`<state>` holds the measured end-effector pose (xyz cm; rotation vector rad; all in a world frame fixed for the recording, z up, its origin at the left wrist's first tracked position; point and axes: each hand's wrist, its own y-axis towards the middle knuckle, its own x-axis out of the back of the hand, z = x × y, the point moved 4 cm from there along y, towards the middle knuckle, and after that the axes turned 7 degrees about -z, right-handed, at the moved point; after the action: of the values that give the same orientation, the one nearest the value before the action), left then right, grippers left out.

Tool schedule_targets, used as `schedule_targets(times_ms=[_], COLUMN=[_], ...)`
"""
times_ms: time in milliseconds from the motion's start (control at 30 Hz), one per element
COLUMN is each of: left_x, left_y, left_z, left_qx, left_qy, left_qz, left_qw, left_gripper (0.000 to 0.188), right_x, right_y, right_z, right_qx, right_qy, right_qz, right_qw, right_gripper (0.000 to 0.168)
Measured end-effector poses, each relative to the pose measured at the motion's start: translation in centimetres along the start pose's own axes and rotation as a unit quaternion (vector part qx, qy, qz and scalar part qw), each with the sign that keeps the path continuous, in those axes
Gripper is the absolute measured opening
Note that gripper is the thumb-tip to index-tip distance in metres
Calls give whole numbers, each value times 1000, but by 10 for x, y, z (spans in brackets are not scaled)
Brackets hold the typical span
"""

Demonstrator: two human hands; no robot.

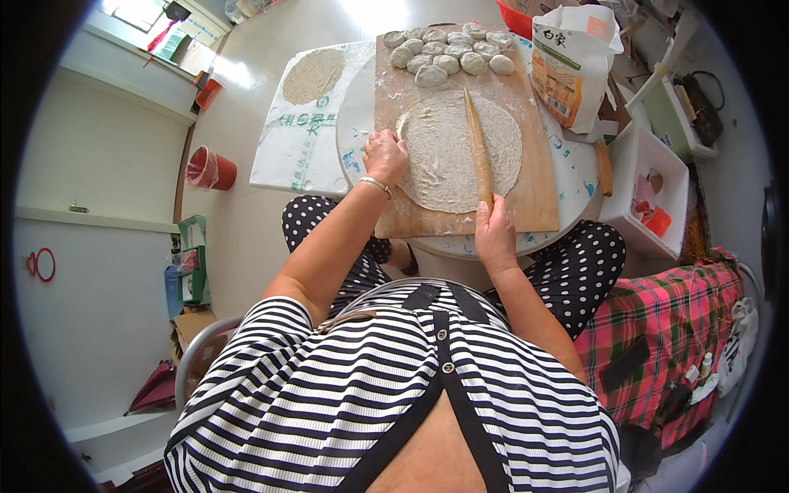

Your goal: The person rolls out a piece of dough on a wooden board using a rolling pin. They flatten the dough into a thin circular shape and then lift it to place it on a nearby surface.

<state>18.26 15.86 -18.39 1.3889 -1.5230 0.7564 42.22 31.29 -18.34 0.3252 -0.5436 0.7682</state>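
Observation:
A broad, thin round of speckled dough (434,160) lies on a floured wooden board (536,206). The fingers of my left hand (386,157) are curled together at the dough's left edge and seem to pinch it; the fingertips are partly hidden. Across the right part of the round rests a tapered wooden rolling pin (478,142), pointing away from me. My right hand (496,234) grips its near end, at the front of the board. Several floured dough balls (459,50) sit in a cluster along the board's far end.
The board stands on a round white table (357,135). Left of it, a rolled dough round (313,75) lies on a white foam lid (277,148). At right are a flour bag (558,68), a wooden-handled tool (604,169) and a foam box (622,203). A red bin (222,169) stands on the floor.

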Motion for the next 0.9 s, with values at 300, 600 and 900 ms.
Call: schedule_targets(times_ms=[300,600,900], left_x=[51,74,20], left_y=[-12,13,67], left_z=[-123,-120,165], left_qx=[-110,-124,99], left_qy=[-235,-455,-384], left_qz=[26,69,-127], left_qw=[965,879,909], left_gripper=[26,56,51], right_x=[4,5,-4], right_y=[4,2,17], right_z=[-17,-38,104], right_qx=[-1,-91,4], right_qy=[11,190,270], right_qz=[53,100,226], right_qw=[999,972,936], right_gripper=[36,33,25])
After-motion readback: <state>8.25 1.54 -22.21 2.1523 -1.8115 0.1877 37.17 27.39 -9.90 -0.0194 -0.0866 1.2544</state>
